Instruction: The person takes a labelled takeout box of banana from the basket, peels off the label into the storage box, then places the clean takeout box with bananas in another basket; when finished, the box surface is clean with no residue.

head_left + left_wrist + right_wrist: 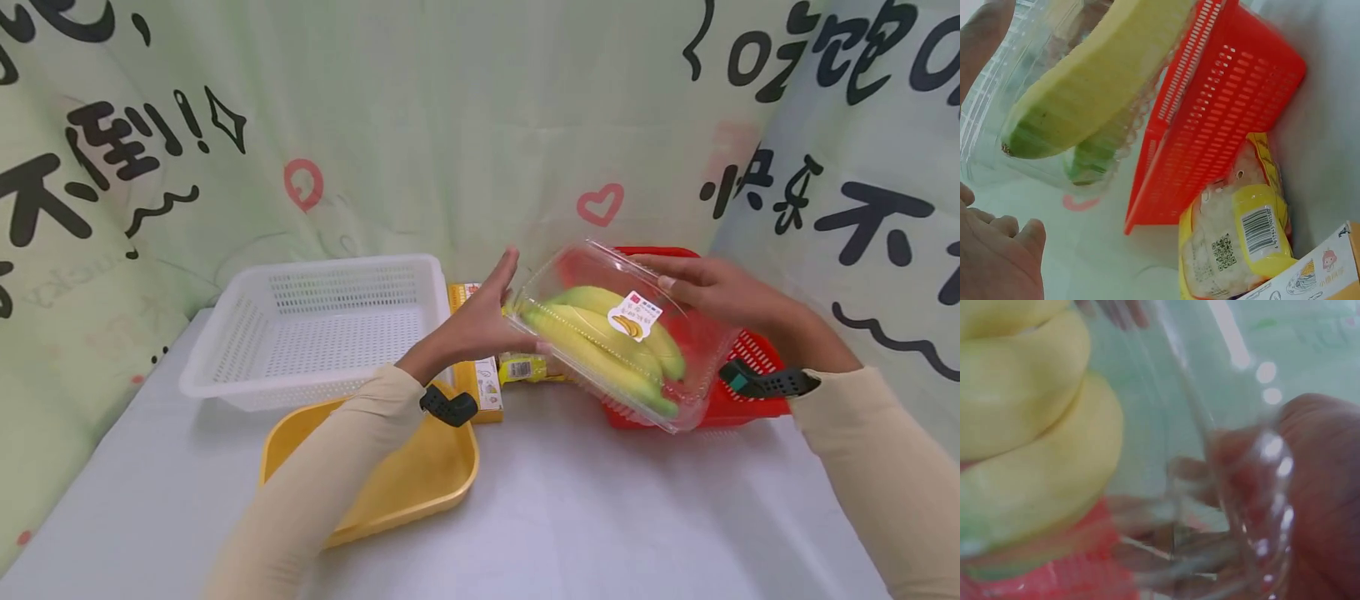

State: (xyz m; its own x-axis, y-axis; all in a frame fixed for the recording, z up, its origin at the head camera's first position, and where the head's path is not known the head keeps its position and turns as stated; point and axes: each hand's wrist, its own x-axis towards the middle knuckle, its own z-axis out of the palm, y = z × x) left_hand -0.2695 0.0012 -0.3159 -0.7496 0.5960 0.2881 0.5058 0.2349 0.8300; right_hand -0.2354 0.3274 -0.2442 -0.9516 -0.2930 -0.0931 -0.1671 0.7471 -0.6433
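A clear plastic clamshell box of bananas (pixel 600 342) is held tilted in the air, partly in front of the red basket (pixel 757 400). My right hand (pixel 705 287) grips its upper right side; in the right wrist view, fingers (pixel 1191 475) show through the plastic. My left hand (pixel 480 321) is at the box's left end, thumb raised and fingers spread, with the fingertips by the lower edge. From the left wrist, the bananas (pixel 1091 81) appear between thumb and fingers; whether that hand touches the box is hard to tell.
A white perforated basket (pixel 315 387) stands at the back left, with a yellow tray (pixel 442 475) before it. Between the baskets are an orange-yellow carton (pixel 489 392) and a yellow-labelled plastic packet (pixel 525 368). A printed cloth (pixel 465 125) hangs behind the table.
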